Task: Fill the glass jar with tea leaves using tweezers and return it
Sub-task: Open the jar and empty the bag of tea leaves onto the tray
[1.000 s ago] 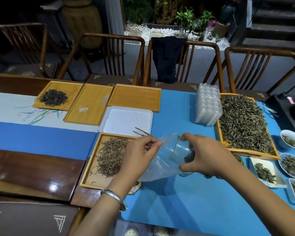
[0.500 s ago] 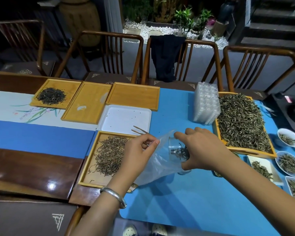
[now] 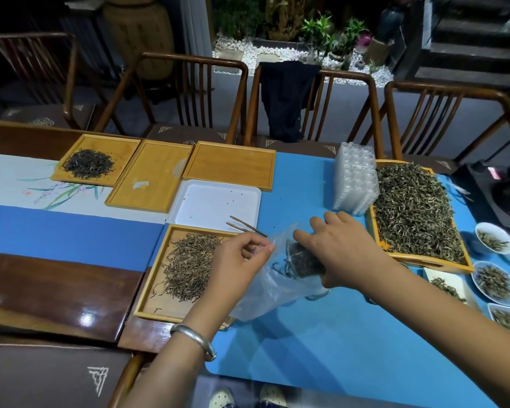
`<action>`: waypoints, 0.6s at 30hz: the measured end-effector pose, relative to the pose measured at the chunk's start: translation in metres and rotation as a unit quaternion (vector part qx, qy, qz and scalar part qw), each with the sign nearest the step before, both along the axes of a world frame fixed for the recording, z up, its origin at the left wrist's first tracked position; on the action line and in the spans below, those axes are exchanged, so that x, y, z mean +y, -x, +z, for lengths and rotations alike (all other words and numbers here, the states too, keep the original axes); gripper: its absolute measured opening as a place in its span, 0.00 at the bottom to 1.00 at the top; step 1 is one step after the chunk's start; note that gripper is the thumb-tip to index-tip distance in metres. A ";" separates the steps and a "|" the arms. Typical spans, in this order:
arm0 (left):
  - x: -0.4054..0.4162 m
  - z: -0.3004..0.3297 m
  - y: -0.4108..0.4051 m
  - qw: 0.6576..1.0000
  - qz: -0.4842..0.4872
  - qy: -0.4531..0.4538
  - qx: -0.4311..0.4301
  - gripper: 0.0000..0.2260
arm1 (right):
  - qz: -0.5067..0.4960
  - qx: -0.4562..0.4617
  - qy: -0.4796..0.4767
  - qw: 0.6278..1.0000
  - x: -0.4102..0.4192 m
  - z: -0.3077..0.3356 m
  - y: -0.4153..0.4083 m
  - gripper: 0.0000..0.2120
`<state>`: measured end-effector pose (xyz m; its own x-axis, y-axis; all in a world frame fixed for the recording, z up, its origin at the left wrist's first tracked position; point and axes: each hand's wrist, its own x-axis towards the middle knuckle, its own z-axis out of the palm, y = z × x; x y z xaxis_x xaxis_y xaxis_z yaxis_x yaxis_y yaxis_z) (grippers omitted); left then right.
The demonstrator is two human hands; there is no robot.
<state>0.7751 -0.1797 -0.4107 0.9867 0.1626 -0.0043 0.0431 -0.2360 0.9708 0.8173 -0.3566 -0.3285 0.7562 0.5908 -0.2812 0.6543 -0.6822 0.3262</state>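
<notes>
Head view is showing a blue mat (image 3: 321, 343) covering a wooden table (image 3: 56, 293), chairs (image 3: 189, 92) lining its far side. Left hand (image 3: 236, 269) is pinching tweezers (image 3: 246, 226) and the plastic bag (image 3: 274, 293) rim. Right hand (image 3: 340, 248) is gripping the tilted glass jar (image 3: 302, 260), tea leaves (image 3: 305, 262) inside, at the bag's mouth.

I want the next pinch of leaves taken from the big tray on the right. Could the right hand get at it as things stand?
Probably not at once: the right hand is gripping the glass jar, tipped into the plastic bag. The big tray lies close beside it with nothing between.
</notes>
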 end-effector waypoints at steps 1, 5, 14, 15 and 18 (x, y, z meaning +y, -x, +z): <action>0.000 0.000 0.000 1.000 0.000 0.004 0.000 0.08 | 0.003 0.000 0.005 1.000 0.000 0.001 0.000 0.26; 0.000 -0.001 0.002 1.000 0.003 0.019 0.005 0.08 | 0.009 -0.001 0.018 1.000 -0.001 0.004 0.001 0.28; 0.000 -0.003 0.004 1.000 0.004 0.020 0.020 0.03 | 0.005 0.005 0.033 0.999 0.003 0.008 -0.001 0.32; 0.000 -0.003 0.004 1.000 0.006 0.022 0.021 0.03 | 0.004 0.004 0.033 0.999 0.003 0.008 -0.001 0.32; 0.001 -0.003 0.003 0.999 0.010 0.031 0.025 0.05 | -0.002 -0.007 0.025 1.000 0.003 0.008 0.000 0.32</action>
